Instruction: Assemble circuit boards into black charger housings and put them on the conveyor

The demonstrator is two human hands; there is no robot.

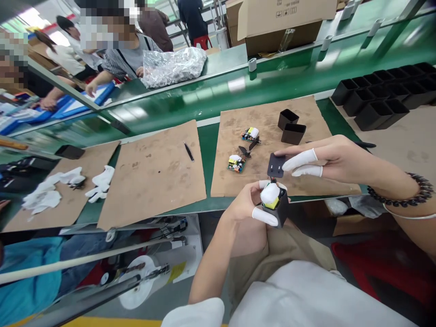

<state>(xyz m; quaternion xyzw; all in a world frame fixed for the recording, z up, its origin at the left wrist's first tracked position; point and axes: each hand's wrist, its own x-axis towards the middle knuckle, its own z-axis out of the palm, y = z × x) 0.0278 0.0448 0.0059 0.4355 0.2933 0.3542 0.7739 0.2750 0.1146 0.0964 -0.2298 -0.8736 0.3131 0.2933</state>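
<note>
My left hand (254, 204), with white finger cots on some fingers, is wrapped round a black plastic housing (282, 211). A circuit board (270, 198) with a white-topped, yellow-sided part sits in the housing's mouth. Just above it, my right hand (320, 159) pinches a flat black end cap (275, 165) with small metal pins. Part of the wiring between cap and board shows. On the cardboard beyond lie two more circuit boards, one nearer (236, 163) and one farther (251, 133), with black caps (250, 147) between them. Two black housings (293, 133) stand to their right.
Many black housings (374, 97) stand in rows at the far right. A dark pen-like tool (188, 151) lies on the left cardboard sheet (153, 177). White gloves (102, 184) lie farther left. Behind the green conveyor (218, 97) are bubble wrap (173, 66), a carton (286, 27) and several people.
</note>
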